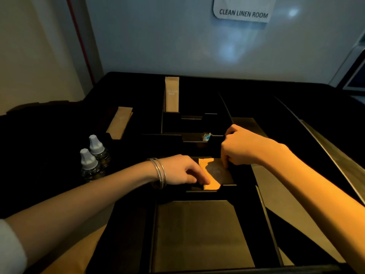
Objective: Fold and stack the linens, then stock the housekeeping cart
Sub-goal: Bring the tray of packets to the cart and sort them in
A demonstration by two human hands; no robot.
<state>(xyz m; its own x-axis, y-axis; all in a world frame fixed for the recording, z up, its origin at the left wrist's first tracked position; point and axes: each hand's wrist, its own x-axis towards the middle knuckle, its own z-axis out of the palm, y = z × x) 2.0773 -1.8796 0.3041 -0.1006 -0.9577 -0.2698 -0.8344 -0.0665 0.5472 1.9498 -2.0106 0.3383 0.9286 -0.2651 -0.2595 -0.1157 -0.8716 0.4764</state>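
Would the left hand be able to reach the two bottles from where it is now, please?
Probably yes. The left hand is busy with the brown packet in the tray, but the bottles stand upright just beside its forearm with nothing between; it would have to let go first.

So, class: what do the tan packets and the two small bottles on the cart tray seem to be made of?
Tan packets: likely kraft paper; matte, flat, creased edges. Small bottles: clear glass or plastic, hard to tell, with pale matte plastic-looking caps.
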